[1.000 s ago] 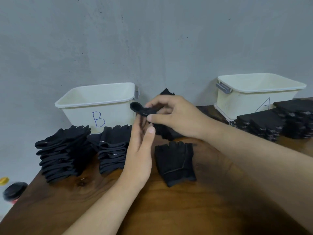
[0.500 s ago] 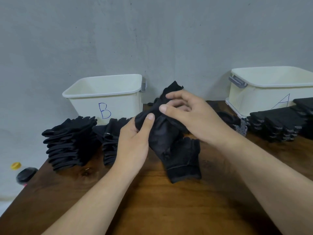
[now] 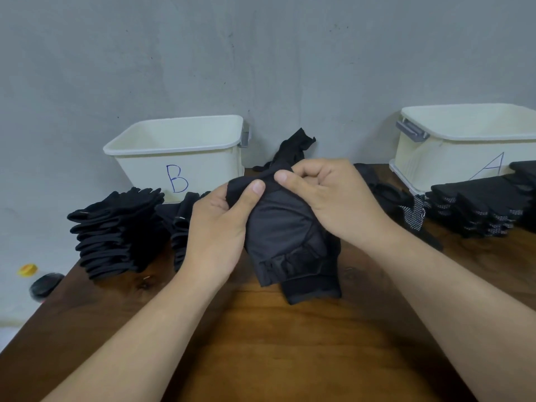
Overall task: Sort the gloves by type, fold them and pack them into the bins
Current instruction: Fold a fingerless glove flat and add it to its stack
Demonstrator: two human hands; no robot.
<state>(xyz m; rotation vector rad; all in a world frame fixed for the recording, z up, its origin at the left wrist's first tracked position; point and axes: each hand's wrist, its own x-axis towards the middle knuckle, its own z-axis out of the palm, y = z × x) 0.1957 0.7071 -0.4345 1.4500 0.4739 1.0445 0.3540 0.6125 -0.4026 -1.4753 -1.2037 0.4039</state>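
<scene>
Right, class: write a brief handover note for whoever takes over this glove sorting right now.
Left hand and right hand both pinch one black glove above the table.
Another glove lies under it.
Done: folded stacks stand before bin B and bin A.
Left: fold this glove, sort the loose heap between the bins, pack everything; no gloves show inside either bin.

A single wide-angle camera sits on the person's head, facing forward and down over the brown worktop (image 3: 290,343) toward the grey wall (image 3: 261,53). It is close: both forearms enter from the bottom corners, and the left hand (image 3: 214,236) and right hand (image 3: 330,198) meet on a black glove (image 3: 284,227) near mid-frame. The right edge cuts the bin marked A (image 3: 435,158).
</scene>
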